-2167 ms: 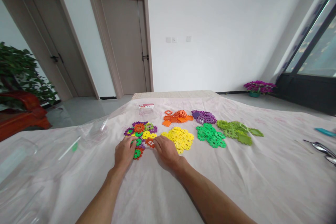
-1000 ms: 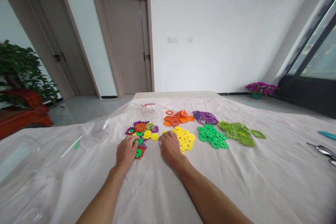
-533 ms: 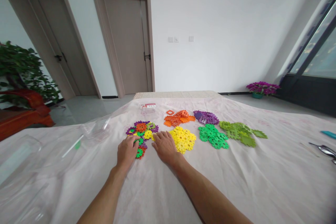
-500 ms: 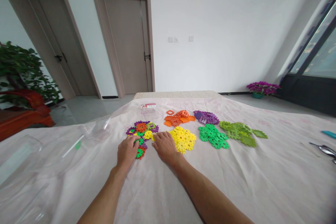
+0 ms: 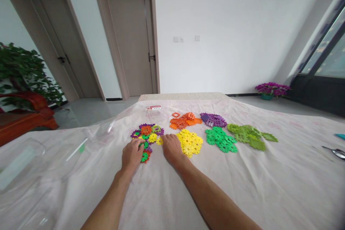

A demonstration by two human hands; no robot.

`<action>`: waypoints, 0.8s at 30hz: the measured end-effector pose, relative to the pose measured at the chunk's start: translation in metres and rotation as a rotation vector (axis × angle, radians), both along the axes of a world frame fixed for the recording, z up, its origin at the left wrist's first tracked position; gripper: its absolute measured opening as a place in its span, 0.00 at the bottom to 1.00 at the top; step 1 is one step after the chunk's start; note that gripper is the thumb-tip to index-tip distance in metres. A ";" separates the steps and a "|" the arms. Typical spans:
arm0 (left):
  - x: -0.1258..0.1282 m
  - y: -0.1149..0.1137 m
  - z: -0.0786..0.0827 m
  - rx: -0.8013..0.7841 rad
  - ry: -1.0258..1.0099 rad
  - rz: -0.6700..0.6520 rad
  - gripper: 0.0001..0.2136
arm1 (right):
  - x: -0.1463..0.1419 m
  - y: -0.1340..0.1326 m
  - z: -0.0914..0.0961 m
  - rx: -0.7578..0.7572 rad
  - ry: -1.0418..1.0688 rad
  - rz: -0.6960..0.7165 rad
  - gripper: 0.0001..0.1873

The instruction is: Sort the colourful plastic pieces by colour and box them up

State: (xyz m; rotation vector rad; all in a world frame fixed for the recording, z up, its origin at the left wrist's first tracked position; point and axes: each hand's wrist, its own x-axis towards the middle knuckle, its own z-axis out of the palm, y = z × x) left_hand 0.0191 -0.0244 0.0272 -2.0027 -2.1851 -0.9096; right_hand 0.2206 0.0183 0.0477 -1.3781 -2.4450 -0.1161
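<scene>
- Fingers (image 5: 136, 145) of the left hand (image 5: 131, 156), half curled, touch the multicoloured cluster (image 5: 146, 130); grip unclear.
- Right hand (image 5: 172, 148), loosely bent, at a yellow disc (image 5: 159, 141); whether pinched, cannot tell.
- Yellow pile (image 5: 191, 143) just right of it, green pile (image 5: 221, 139) farther right.

Multicoloured notched pieces (image 5: 146, 130), flat and overlapping

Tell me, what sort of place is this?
Probably a room in a home, maybe a living room: there's a tall, flat, brownish-grey door, a curved, glossy, reddish-brown wooden piece of furniture, and a bushy, green-leaved plant behind it.
</scene>
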 end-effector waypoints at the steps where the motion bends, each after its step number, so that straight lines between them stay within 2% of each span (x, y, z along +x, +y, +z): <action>1: 0.000 0.000 0.000 0.001 -0.001 -0.001 0.13 | 0.001 -0.001 0.001 0.006 0.008 0.004 0.12; 3: 0.000 0.000 0.000 0.005 -0.002 -0.002 0.13 | 0.002 -0.004 0.002 0.024 0.026 0.040 0.11; 6: 0.000 0.000 0.000 0.009 -0.001 -0.004 0.12 | 0.002 -0.005 0.004 0.030 0.036 0.091 0.17; 10: 0.000 0.001 0.000 -0.003 0.001 -0.004 0.12 | -0.001 -0.004 0.004 0.015 -0.002 0.067 0.12; 16: 0.001 0.000 0.001 0.003 0.002 -0.001 0.12 | -0.001 -0.003 0.004 0.014 -0.018 0.051 0.13; 24: 0.001 -0.002 0.003 -0.018 -0.017 -0.008 0.12 | 0.012 -0.002 0.003 0.021 0.212 -0.025 0.20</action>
